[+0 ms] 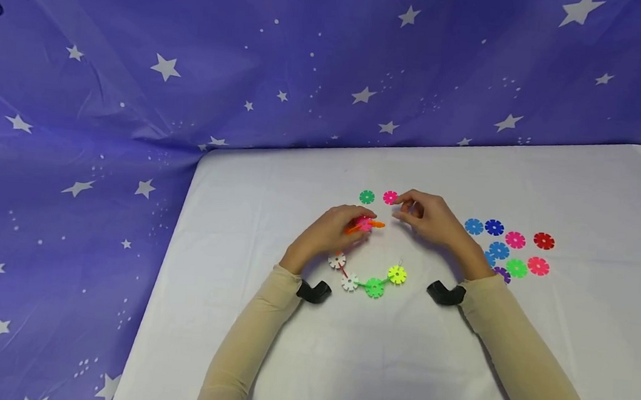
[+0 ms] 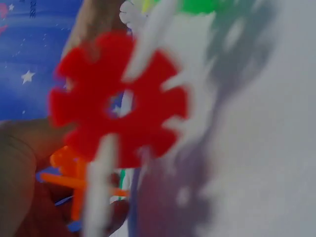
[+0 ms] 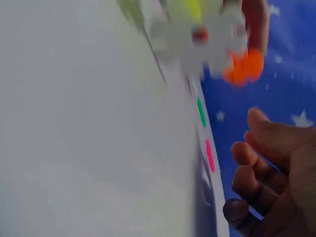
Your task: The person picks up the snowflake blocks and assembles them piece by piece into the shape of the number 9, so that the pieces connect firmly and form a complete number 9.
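Chain of slotted discs (image 1: 370, 290) is what I am minding from here, and I take its yellow disc (image 1: 393, 276) as my mark. From there the chain runs leftward, then bends away up to the left hand (image 1: 334, 227), which sits beyond and left of that mark, its fingers curled round a pink disc (image 1: 361, 225) and orange pieces (image 1: 377, 224). The right hand (image 1: 432, 220), beyond the yellow disc and a little to its right, has thumb and fingertips slightly parted; I see nothing in its hold. Near it, beyond my mark, lies a loose pink disc (image 1: 388, 200).

My worry is the slots: they look shallow, so a twist or tug from the left hand could pop a link, perhaps at the red disc (image 2: 84, 98) in the left wrist view. A low right sleeve (image 1: 518, 341) might scatter the loose discs (image 1: 512, 243) to the right of the yellow one.

Under it all is a table (image 1: 375, 367) in white, softly wrinkled cloth, where flat discs may be awkward to lift. Beyond and far left of my mark hangs a purple-blue starred backdrop (image 1: 287, 47).
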{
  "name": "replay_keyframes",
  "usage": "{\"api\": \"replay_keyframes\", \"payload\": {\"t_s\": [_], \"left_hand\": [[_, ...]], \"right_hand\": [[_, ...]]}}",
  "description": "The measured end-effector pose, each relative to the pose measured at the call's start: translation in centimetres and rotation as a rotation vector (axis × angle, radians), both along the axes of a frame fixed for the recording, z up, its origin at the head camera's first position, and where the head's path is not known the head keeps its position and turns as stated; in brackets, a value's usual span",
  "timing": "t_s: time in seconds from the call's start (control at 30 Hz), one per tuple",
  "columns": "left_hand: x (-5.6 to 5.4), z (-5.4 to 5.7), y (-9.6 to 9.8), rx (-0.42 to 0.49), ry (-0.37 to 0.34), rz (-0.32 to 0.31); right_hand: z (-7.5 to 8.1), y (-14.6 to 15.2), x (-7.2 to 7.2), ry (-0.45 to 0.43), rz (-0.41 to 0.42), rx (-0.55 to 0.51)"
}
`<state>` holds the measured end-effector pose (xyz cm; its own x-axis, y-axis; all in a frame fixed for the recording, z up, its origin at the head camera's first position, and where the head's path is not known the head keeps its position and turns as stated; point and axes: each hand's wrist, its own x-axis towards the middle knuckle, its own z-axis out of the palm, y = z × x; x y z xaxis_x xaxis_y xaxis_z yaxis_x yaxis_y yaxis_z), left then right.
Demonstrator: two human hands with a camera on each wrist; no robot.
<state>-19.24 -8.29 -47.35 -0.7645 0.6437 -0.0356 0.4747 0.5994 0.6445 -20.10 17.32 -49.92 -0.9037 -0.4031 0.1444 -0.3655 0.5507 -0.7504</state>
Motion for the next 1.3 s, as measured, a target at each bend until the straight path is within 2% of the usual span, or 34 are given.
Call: {"api": "replay_keyframes", "payload": {"t_s": [0.13,0.2,0.27,0.47,0.6,0.77,1.0,1.13,1.3], "left_hand": [[-0.2,-0.3,-1.0,0.048,-0.080,-0.036],[-0.3,-0.3,-1.3,0.075,-0.118,-0.033],[-0.6,-0.2,-1.6,0.088,-0.124,-0.024],[-1.3,0.3,-2.3,0.112,-0.129,0.015],[-1.6,0.5,-3.0,0.127,-0.141,0.051],[-1.7,-0.1,-2.8,0.155,-0.144,0.031],[-1.4,-0.3,-1.8,0.203,-0.132,-0.001],[-1.3,-0.7,-1.5,0.231,-0.155,-0.016],[-1.2,-1.1,-1.1,0.235,-0.192,-0.003]], "right_hand": [[-0.5,-0.2,-2.2,-0.055,-0.013,0.048],[-0.6,-0.3,-2.8,-0.068,-0.012,0.090],[-0.5,-0.5,-3.2,-0.068,-0.023,0.131],[0.0,-1.0,-3.2,-0.036,-0.077,0.213],[0.1,-1.3,-2.7,-0.060,-0.093,0.225],[0.0,-1.2,-1.1,-0.084,-0.079,0.098],[0.6,-1.1,1.8,-0.125,0.006,-0.098],[1.0,-1.3,2.4,-0.201,0.023,-0.172],[0.9,-1.4,2.4,-0.317,0.034,-0.243]]}}
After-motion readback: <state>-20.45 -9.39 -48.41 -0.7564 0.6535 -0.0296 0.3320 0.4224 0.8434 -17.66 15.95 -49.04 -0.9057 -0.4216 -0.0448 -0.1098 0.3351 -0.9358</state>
